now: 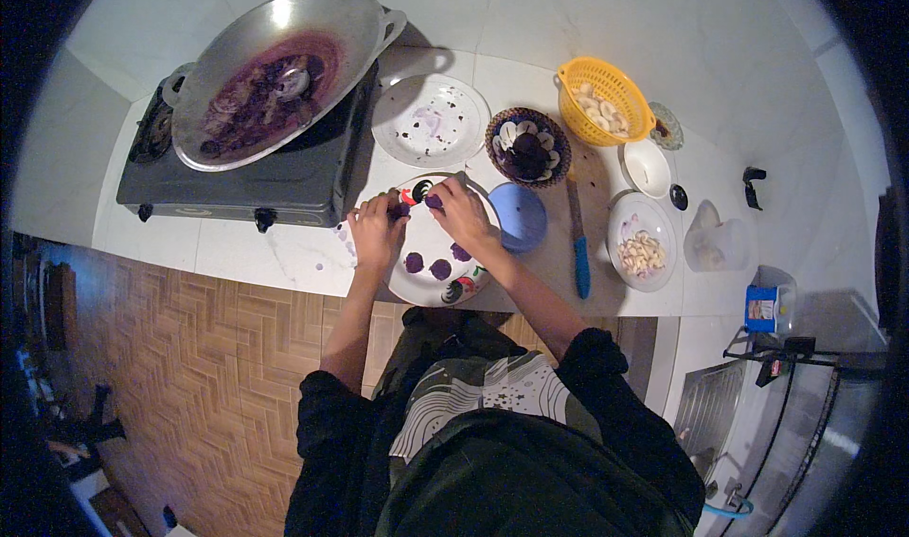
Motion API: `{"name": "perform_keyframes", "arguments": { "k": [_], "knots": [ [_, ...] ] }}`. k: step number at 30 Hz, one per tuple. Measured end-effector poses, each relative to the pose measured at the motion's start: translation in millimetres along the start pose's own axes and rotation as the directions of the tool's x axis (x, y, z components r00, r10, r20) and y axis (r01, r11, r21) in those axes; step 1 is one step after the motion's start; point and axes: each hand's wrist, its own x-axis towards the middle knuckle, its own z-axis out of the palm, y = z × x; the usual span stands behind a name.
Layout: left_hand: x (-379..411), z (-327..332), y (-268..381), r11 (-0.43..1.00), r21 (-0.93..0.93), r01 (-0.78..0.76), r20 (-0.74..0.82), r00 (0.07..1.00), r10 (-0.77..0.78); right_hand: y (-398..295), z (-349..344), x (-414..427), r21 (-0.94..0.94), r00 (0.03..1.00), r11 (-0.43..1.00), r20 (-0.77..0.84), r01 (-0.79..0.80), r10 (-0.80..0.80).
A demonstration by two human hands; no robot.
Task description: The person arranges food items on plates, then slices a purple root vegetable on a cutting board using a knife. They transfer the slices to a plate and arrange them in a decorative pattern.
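Observation:
My left hand (pixel 374 231) is over the left rim of a white plate (pixel 426 235) with painted roosters. A dark purple lump (pixel 400 210) shows at its fingertips, partly hidden by the fingers. Over the far side of the plate, my right hand (pixel 465 214) pinches another purple piece (pixel 433 201). Three round purple pieces lie on the near half: one on the left (pixel 413 262), one in the middle (pixel 440 269), and one on the right (pixel 461 253), close to my right wrist. A blue round dish (pixel 522 217) sits right of the plate.
A wok (pixel 284 22) with purple liquid and a ladle stands on a gas stove (pixel 227 199). Behind are a stained plate (pixel 398 150), a patterned bowl (pixel 496 164) and a yellow colander (pixel 618 86). A blue-handled knife (pixel 581 267) lies right, before a plate of chopped pieces (pixel 643 253).

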Motion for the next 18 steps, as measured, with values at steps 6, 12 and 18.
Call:
{"name": "perform_keyframes", "arguments": {
  "k": [6,12,18],
  "knots": [
    [6.0,6.3,2.3,0.989,-0.142,-0.027,-0.048,0.999,0.020,-5.4,1.9,-0.6,0.010,1.000,1.000,0.003,0.027,-0.027],
    [1.2,4.2,3.4,0.954,-0.300,0.000,-0.029,1.000,-0.009,-6.5,5.3,-4.0,0.074,0.998,0.997,-0.053,0.038,-0.034],
    [1.6,4.9,7.9,0.960,-0.279,0.021,-0.029,0.999,-0.030,-7.6,6.4,-2.8,0.034,0.999,0.999,-0.039,0.028,-0.027]
  ]
}}
